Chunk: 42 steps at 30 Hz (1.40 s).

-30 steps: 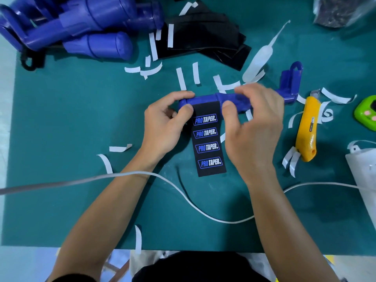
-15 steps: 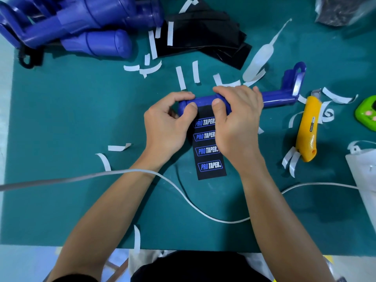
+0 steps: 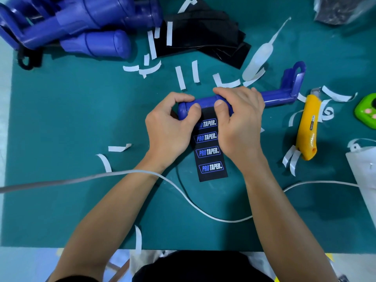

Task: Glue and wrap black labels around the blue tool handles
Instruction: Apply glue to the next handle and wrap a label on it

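The left hand (image 3: 168, 129) and right hand (image 3: 241, 123) both grip the blue tool handle (image 3: 205, 101), thumbs pressing the black label (image 3: 210, 157); rolling slowly and straight should avoid wrinkles.

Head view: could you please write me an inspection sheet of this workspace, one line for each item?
Surface: green mat.
Job's things: one blue tool handle lies across the mat; a black label runs from it toward the person, flat on the mat. Spare blue handles and black sheets lie at the far side.
Clutter: many white paper strips, a yellow utility knife, a white squeeze bottle, and a green object at the right edge.
Hands: left hand and right hand both grip the handle, thumbs on the label's upper edge.
Cables: a white cable crosses the mat past both forearms.
Surroundings: a clear plastic bag at the far right corner; a white bag at the right edge.
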### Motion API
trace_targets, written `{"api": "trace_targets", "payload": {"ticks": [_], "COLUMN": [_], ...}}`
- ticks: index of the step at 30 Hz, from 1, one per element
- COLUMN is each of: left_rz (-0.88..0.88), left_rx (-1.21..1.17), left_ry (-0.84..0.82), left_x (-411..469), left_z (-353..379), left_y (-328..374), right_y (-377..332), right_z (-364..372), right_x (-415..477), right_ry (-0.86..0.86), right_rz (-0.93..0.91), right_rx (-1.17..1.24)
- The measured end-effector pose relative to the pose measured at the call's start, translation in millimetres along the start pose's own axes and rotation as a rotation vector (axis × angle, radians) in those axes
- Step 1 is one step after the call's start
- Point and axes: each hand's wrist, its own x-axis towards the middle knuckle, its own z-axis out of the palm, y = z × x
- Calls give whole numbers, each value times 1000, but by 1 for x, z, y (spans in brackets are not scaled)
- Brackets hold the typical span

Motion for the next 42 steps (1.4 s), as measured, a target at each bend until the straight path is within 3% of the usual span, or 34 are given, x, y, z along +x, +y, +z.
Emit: {"api": "trace_targets", "payload": {"ticks": [7,14,17,20,24,27,35,38,42], "left_rz": [33,147,127,110,107,91,83,88,90], "left_rx": [-37,62,22,-1,23,28,37,38,31], "left_ry": [-21,-207,-237,-257,-298,-324,-311,-307,-309], "left_x": [-2,1,6,8,10,13,13,13,14], "left_z": [-2,-13,-16,-18,-19,-20,-19,-18,-18], "left_y": [0,-7,-12,-13,-14,-16,-17,-18,-17], "right_y": [6,5,6,31,62,69,82,81,48], "right_z": [-3,-8,-34,-74,-99,-95,-101,-101,-95], "right_x": [0,0,2,2,-10,-11,-13,-12,-7], "right_ry": [-26,-50,137,362,115,67,229,177,356], "right_rz": [-63,-52,90,247,477,534,589,573,415], "right_rx": [-3,4,114,-156,-517,-466,-341,-359,-254]}}
